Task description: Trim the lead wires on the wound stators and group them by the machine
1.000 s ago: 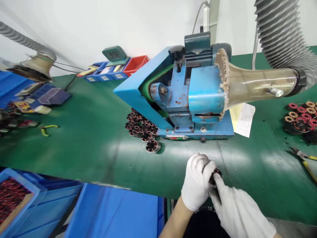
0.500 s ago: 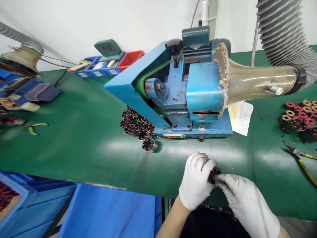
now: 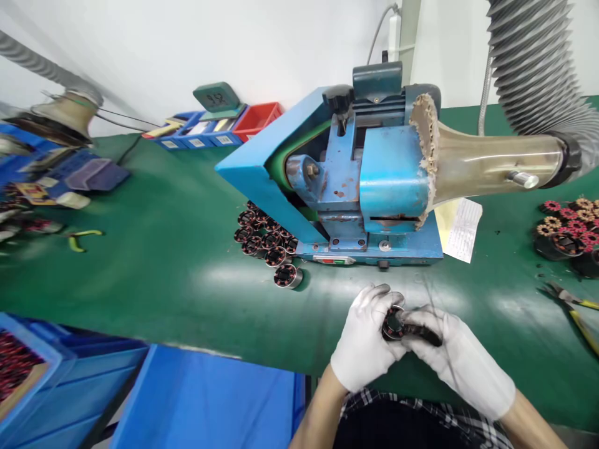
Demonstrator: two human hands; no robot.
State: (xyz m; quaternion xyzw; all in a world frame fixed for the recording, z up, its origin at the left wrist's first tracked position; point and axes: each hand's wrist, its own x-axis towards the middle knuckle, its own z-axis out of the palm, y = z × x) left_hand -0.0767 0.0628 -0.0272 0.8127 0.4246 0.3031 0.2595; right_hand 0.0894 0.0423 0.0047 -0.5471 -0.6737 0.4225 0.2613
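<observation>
"Where is the coil (image 3: 392, 324) now?"

"Near the front edge of the desk (image 3: 154, 262), just in front of the blue machine (image 3: 355, 187). The left hand (image 3: 367, 340) is curled round it and holds it tight. The right hand (image 3: 461, 362) pinches its right side, with something dark and thin under the fingers. I cannot tell what that is."

"How should you do this bit well?"

"I think the left hand should keep the coil still and only the right one should work. Go slow, so the thin wires do not bend. Stay low over the desk, so it lands soft if it slips. The other coils (image 3: 266, 240) lie to the left, well out of the way."
</observation>
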